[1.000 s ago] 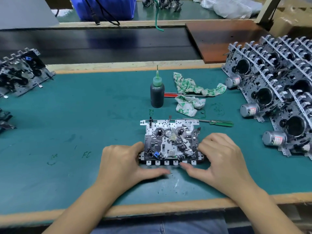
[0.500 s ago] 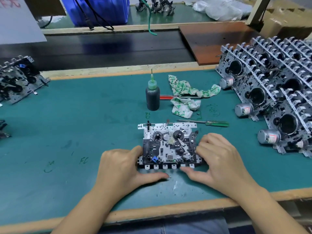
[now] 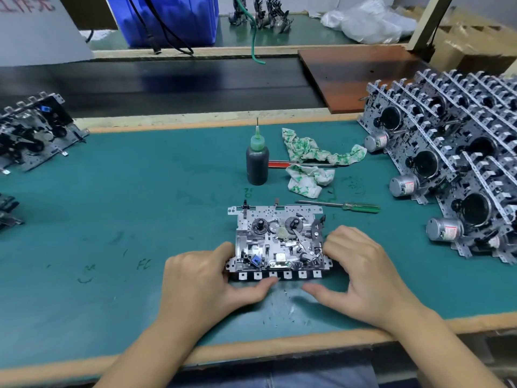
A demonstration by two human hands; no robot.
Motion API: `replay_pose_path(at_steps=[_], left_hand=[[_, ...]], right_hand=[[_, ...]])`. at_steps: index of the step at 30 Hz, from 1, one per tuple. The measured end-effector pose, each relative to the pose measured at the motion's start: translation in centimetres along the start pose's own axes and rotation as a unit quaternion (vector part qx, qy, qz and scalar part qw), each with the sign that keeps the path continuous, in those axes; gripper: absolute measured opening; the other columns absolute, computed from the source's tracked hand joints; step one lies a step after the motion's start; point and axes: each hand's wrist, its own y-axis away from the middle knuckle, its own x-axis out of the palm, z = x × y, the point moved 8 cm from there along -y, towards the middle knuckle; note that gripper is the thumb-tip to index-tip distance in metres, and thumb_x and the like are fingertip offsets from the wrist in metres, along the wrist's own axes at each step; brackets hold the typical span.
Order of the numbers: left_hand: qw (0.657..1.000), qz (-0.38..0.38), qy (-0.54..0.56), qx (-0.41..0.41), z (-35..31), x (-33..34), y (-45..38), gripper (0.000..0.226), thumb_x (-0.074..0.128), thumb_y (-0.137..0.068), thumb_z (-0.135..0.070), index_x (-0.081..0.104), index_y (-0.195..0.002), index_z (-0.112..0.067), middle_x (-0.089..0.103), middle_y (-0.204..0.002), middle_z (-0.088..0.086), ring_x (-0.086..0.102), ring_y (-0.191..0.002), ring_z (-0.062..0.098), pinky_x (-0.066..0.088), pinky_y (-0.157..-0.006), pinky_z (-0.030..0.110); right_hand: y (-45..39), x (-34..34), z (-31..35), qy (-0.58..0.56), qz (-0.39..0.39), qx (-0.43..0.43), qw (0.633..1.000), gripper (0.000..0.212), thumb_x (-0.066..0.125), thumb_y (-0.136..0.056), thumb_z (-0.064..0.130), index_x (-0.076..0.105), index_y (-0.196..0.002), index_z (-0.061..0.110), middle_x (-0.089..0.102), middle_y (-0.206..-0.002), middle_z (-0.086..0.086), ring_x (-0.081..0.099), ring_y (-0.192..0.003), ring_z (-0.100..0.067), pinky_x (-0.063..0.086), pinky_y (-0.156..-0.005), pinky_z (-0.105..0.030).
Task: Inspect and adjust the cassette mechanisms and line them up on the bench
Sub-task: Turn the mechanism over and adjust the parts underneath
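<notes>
From the head view, a cassette mechanism (image 3: 278,242) lies flat on the green table (image 3: 140,197), close to the near edge and roughly in the middle. The left hand (image 3: 201,278) grips its left side, fingers curled against the frame and the thumb stretched along the front row of square tabs. The right hand (image 3: 361,270) closes on the right side the same way, fingers bent over the frame's edge and the thumb pointing inward just in front of the tabs, so the piece sits clamped between the two. Just behind the mechanism a green-handled screwdriver (image 3: 340,206) lies across the mat, very close to its far right corner. Farther back a dark bottle with a green needle cap (image 3: 257,163) stands upright, and beside it to the right a crumpled white-and-green rag (image 3: 310,163) partly covers a red-handled tool (image 3: 279,164). On the right a dense stack of finished mechanisms (image 3: 453,163), with round silver motors, leans in overlapping rows, well apart from the right hand. On the far left more mechanisms (image 3: 30,133) rest near the table's edge. Beyond the table runs a dark belt (image 3: 167,85), with a brown board (image 3: 358,77) over its right end and a blue bin (image 3: 167,18) behind it.
</notes>
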Motion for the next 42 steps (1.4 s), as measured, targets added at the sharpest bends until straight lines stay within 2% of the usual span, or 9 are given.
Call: replay_pose_path(at_steps=[12,19,24,27,30,32,34,37,42], left_hand=[[0.995,0.066,0.071,0.021,0.5,0.0,-1.0,0.078,0.036,-0.069,-0.087,0.036,-0.048,-0.013,0.030,-0.033,-0.001,0.029,-0.038,0.024,0.022,-0.041,0.024],[0.962,0.039,0.263,-0.068,1.1,-1.3,-1.2,0.062,0.034,-0.086,-0.074,0.044,-0.055,-0.022,0.038,-0.038,0.004,0.031,-0.036,0.011,0.032,-0.044,0.026],[0.930,0.008,0.321,-0.181,1.4,-1.4,-1.7,0.071,0.042,-0.081,-0.066,0.026,-0.044,-0.007,0.020,-0.036,-0.001,0.018,-0.038,0.008,0.020,-0.044,0.025],[0.940,0.064,0.262,-0.210,2.1,-1.3,-2.1,0.076,0.035,-0.076,-0.073,0.026,-0.046,-0.004,0.022,-0.038,0.004,0.022,-0.041,0.014,0.025,-0.046,0.032],[0.974,0.114,0.065,-0.185,2.5,-2.3,-2.1,0.080,0.016,-0.075,-0.077,0.038,-0.049,-0.005,0.039,-0.041,0.014,0.037,-0.043,0.025,0.038,-0.053,0.035],[0.986,0.081,-0.053,-0.138,1.9,-3.8,-2.5,0.072,0.016,-0.076,-0.077,0.052,-0.057,-0.017,0.048,-0.046,-0.002,0.048,-0.050,0.020,0.036,-0.050,0.029],[0.996,0.034,-0.015,-0.080,0.6,-4.9,-3.0,0.053,0.031,-0.078,-0.074,0.060,-0.077,-0.029,0.058,-0.070,-0.016,0.053,-0.067,0.010,0.040,-0.057,0.030],[0.986,0.049,0.160,0.014,-1.7,-4.3,-3.8,0.032,0.051,-0.082,-0.058,0.063,-0.095,-0.031,0.060,-0.098,-0.019,0.054,-0.096,0.002,0.041,-0.084,0.026],[0.959,0.120,0.246,0.078,-4.0,-1.8,-4.6,0.025,0.058,-0.086,-0.040,0.072,-0.095,-0.023,0.063,-0.100,-0.018,0.057,-0.100,0.006,0.045,-0.088,0.031]], right_hand=[[-0.4,-0.1,0.2,0.014,-0.002,0.032,0.999,0.051,0.056,-0.078,0.052,0.048,-0.054,0.007,0.044,-0.054,-0.001,0.042,-0.055,-0.019,0.036,-0.054,-0.028],[-0.8,-0.8,-1.0,-0.320,0.016,0.199,0.926,0.049,0.045,-0.082,0.060,0.052,-0.046,0.028,0.047,-0.045,-0.008,0.048,-0.042,-0.017,0.036,-0.047,-0.030],[-1.3,0.3,-1.6,-0.344,0.042,0.297,0.890,0.066,0.046,-0.075,0.069,0.050,-0.033,0.018,0.041,-0.034,-0.009,0.041,-0.034,-0.010,0.034,-0.045,-0.015],[-1.6,0.4,-1.3,-0.315,0.052,0.281,0.905,0.070,0.042,-0.078,0.069,0.050,-0.033,0.016,0.039,-0.032,-0.002,0.040,-0.033,-0.007,0.034,-0.047,-0.012],[-2.0,-0.8,-0.8,-0.205,0.028,0.232,0.950,0.068,0.029,-0.078,0.070,0.056,-0.052,0.013,0.047,-0.041,-0.007,0.043,-0.040,-0.014,0.031,-0.051,-0.018],[-2.1,-1.6,-1.2,-0.171,0.004,0.220,0.960,0.056,0.036,-0.074,0.069,0.052,-0.062,0.017,0.049,-0.053,-0.007,0.042,-0.049,-0.018,0.033,-0.054,-0.030],[-1.9,-1.6,-1.5,-0.231,0.012,0.218,0.948,0.035,0.056,-0.067,0.064,0.050,-0.080,0.033,0.053,-0.072,0.002,0.049,-0.062,-0.011,0.040,-0.058,-0.030],[-1.3,0.2,-0.3,-0.354,0.070,0.183,0.914,0.053,0.075,-0.062,0.048,0.045,-0.106,0.049,0.055,-0.102,0.019,0.056,-0.101,-0.006,0.044,-0.084,-0.015],[-1.9,1.3,0.1,-0.416,0.029,0.187,0.889,0.034,0.074,-0.066,0.036,0.060,-0.097,0.042,0.066,-0.095,0.015,0.064,-0.087,-0.005,0.046,-0.081,-0.015]])
